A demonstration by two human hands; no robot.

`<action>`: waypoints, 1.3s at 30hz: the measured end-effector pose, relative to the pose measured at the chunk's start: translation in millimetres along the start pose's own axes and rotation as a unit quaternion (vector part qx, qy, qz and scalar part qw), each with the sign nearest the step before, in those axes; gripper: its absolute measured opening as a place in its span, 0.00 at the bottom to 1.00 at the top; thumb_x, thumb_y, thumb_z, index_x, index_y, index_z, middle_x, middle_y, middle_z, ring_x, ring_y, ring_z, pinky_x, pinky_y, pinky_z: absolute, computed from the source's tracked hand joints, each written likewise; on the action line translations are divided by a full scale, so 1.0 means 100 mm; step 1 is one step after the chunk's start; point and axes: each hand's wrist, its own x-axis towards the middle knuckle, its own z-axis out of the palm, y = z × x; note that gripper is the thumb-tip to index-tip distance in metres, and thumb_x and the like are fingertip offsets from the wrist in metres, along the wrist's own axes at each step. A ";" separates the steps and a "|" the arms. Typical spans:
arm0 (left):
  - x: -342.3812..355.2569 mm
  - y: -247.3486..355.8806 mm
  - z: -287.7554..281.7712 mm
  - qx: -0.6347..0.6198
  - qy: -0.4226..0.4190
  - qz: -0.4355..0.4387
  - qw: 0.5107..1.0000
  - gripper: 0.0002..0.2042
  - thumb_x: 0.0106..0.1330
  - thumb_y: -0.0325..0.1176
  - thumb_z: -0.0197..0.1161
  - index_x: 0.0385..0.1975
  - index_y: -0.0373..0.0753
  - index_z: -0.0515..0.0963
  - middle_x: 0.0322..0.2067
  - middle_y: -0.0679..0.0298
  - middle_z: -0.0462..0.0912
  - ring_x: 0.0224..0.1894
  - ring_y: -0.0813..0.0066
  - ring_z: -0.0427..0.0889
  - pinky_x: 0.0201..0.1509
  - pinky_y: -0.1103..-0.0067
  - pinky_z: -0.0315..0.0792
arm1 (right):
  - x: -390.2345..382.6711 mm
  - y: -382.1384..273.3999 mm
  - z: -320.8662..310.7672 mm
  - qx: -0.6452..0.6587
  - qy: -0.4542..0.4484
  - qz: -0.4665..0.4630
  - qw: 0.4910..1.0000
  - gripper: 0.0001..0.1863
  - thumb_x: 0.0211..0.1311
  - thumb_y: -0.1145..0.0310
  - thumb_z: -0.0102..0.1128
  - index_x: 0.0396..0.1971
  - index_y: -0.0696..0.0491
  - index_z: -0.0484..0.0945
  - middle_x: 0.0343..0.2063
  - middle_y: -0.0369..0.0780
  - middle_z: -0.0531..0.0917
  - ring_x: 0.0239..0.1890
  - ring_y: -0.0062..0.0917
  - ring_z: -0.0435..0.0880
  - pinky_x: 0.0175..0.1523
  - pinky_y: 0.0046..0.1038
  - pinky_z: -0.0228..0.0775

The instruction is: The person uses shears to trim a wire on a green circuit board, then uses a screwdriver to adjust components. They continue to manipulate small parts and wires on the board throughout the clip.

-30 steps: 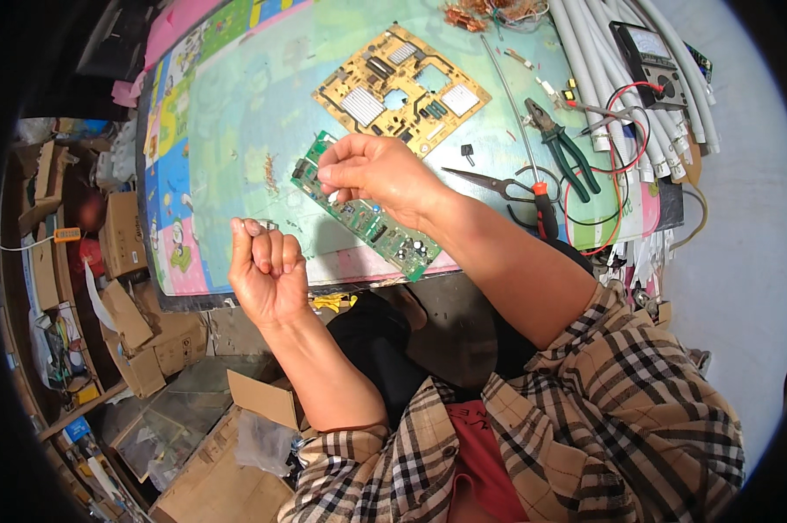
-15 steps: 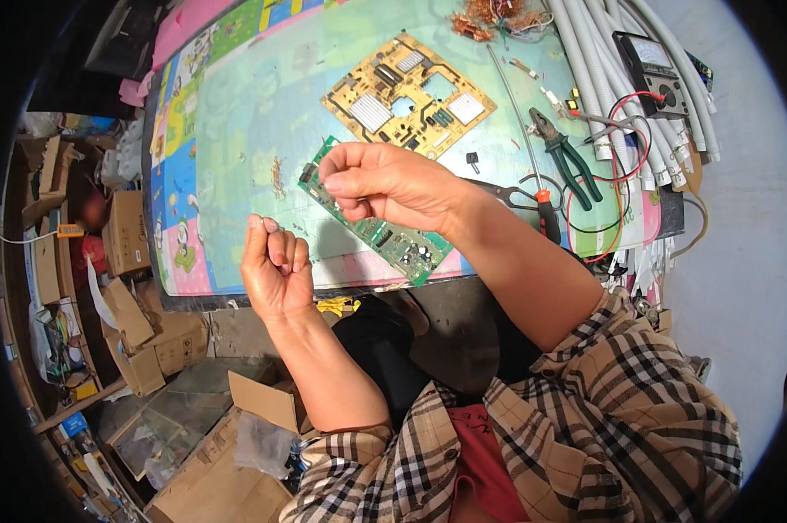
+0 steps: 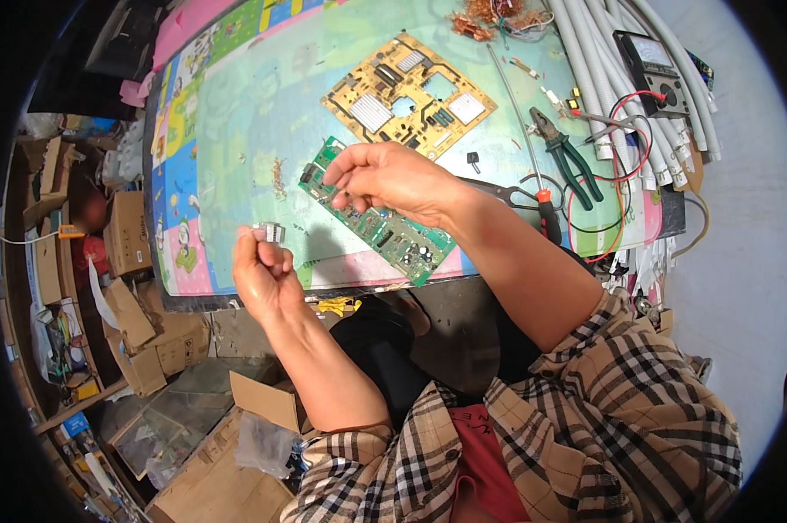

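A small silvery, block-shaped component (image 3: 272, 232) with a ridged face sits between the fingertips of my left hand (image 3: 270, 270), closed on it just above the table's near edge. My right hand (image 3: 398, 183) hovers over a long green circuit board (image 3: 393, 237), its fingers bent in towards the thumb. Whether anything tiny is between those fingertips is too small to tell. The green board lies aslant near the front edge, partly covered by my right hand. Behind it rests a larger yellow circuit board (image 3: 408, 94) with silver heat sinks and cut-out openings.
Right of the boards lie green-handled pliers (image 3: 572, 166), scissors (image 3: 511, 193) and a red-handled screwdriver (image 3: 546, 209). A multimeter (image 3: 653, 74) with red and black leads rests on white tubes (image 3: 585, 78). Copper wire (image 3: 489, 17) is heaped at the back. Cardboard boxes (image 3: 154, 340) stand lower left.
My left hand has shifted slightly left and turned, so the silvery component now shows at its fingertips. The fingers of my right hand have loosened a little. The boards have not moved.
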 end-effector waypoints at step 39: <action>-0.20 -0.18 0.62 0.018 -0.114 0.073 0.991 0.20 0.72 0.43 0.46 0.19 0.39 0.62 0.23 0.56 0.74 0.18 0.75 0.67 0.21 0.81 0.64 | -0.07 0.02 0.12 0.181 -0.084 0.079 0.977 0.09 0.60 0.69 0.60 0.36 0.57 0.73 0.31 0.37 0.78 0.29 0.19 0.77 0.36 0.19 0.72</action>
